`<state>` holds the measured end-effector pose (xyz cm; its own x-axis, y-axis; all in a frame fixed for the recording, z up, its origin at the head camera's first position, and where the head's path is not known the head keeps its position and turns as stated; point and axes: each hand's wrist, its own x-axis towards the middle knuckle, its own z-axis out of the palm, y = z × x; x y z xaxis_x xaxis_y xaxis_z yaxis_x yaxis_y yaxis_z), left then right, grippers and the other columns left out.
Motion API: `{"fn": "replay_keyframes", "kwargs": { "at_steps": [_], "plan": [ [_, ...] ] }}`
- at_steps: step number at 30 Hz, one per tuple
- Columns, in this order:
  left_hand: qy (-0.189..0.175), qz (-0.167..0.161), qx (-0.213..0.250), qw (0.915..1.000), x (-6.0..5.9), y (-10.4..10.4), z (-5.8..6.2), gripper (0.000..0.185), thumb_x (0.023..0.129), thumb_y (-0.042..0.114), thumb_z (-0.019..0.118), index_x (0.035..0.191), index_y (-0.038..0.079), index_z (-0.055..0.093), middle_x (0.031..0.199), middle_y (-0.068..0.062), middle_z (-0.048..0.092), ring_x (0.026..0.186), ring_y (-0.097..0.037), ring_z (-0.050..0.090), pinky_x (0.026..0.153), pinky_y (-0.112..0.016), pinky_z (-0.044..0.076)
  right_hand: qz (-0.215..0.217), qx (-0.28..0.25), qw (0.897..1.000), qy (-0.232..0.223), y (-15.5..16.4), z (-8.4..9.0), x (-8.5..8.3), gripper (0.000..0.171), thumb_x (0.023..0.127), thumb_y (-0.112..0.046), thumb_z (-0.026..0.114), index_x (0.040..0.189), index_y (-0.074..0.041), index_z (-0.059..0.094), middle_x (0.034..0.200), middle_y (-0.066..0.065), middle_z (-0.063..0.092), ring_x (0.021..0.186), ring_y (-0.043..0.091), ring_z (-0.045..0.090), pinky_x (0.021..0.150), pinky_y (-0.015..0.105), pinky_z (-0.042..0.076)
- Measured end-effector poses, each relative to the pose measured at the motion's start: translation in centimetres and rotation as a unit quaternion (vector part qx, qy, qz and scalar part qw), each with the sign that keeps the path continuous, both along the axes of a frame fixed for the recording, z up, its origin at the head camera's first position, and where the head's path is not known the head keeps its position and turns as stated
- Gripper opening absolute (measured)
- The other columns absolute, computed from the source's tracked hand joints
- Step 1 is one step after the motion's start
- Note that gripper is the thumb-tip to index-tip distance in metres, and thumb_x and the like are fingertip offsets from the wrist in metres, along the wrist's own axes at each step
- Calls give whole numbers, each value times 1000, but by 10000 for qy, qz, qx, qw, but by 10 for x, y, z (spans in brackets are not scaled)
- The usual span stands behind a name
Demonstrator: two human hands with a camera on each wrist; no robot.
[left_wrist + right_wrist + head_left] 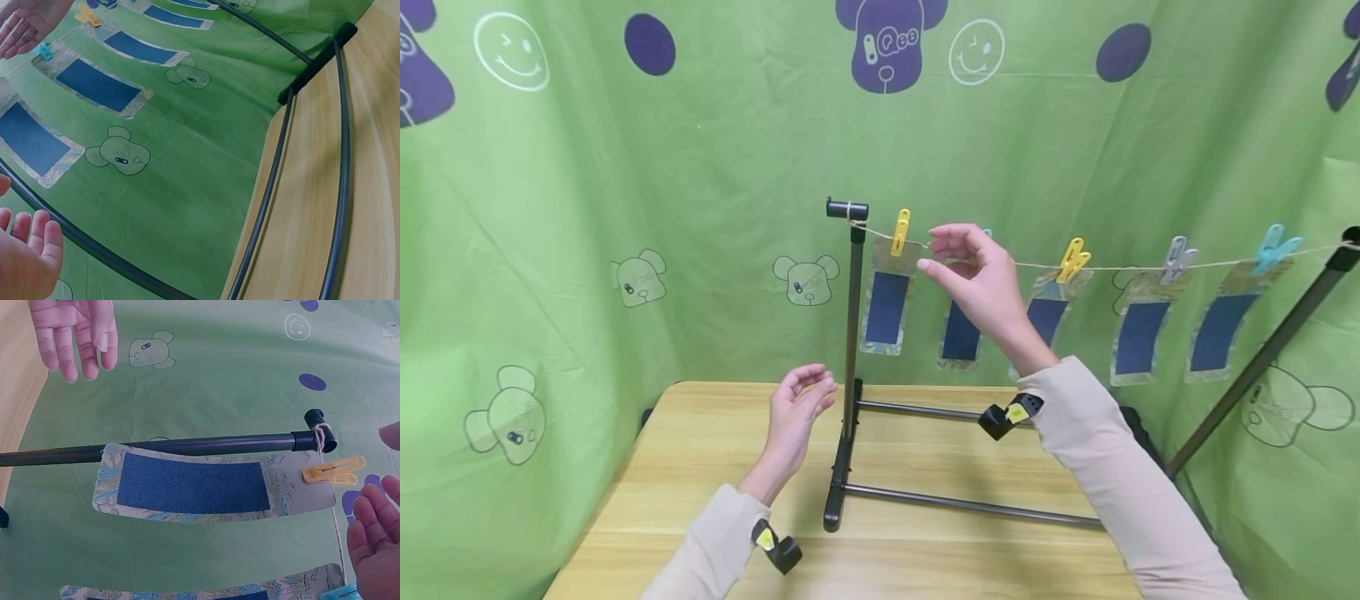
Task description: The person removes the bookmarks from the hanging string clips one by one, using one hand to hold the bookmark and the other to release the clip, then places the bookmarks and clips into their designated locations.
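My right hand (pixel 973 271) is raised in front of the string (pixel 1120 268), thumb and fingers apart with nothing between them. Just left of it, a yellow clothespin (pixel 901 233) clips a fabric strip with a dark blue panel (pixel 886 308) to the string. In the right wrist view this clothespin (pixel 334 471) bites the strip's plain end, close to the fingers. Behind the right hand hangs a second strip (pixel 961 333), its light blue clothespin (pixel 340 592) partly hidden in the head view. My left hand (pixel 793 417) hovers over the table beside the left post, loosely bent and holding nothing.
Three more strips hang rightward, under a yellow clothespin (pixel 1073 260), a grey one (pixel 1178 258) and a light blue one (pixel 1276 248). The black stand's left post (pixel 854 333) and right post (pixel 1262 358) carry the string above a wooden table (pixel 700 500). Green printed curtains (pixel 722 167) surround it.
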<state>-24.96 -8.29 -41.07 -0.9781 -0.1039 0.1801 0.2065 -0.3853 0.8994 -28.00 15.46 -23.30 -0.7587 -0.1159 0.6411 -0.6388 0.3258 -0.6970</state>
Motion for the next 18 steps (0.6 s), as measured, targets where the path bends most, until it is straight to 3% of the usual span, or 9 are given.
{"fn": "replay_keyframes", "kwargs": {
  "at_steps": [5, 11, 14, 18],
  "plan": [
    [-63, -19, -45, 10000, -1, 5, 0, 33, 87, -3, 66, 117, -4, 55, 112, -18, 58, 95, -25, 63, 93, -43, 52, 41, 9, 10000, -56, -1, 7, 6, 38, 87, -15, 73, 120, -2, 60, 112, 11, 64, 104, 23, 59, 92, 31, 50],
    [-117, -31, -73, 9999, -1, 10, 1, 34, 86, -2, 66, 118, -3, 55, 117, -21, 56, 95, -23, 63, 90, -37, 54, 138, 163, 9996, -160, -6, 25, 24, 34, 89, -6, 68, 120, 5, 57, 113, 17, 63, 108, 33, 57, 95, 33, 49],
    [-106, 3, -101, 9999, -2, 11, 3, 34, 87, -2, 67, 118, -4, 54, 115, -19, 57, 95, -22, 63, 92, -39, 53, 164, 220, 9995, -176, -5, 26, 22, 36, 89, -7, 68, 121, 4, 56, 114, 16, 62, 109, 32, 57, 97, 36, 48],
    [-107, 23, -118, 9999, -6, 12, 4, 34, 87, -3, 66, 118, -5, 54, 111, -15, 59, 92, -19, 63, 96, -44, 50, 179, 175, 9996, -146, -2, 19, 7, 41, 88, -13, 71, 124, -1, 57, 116, 12, 62, 109, 24, 57, 98, 37, 48]
  ]
}}
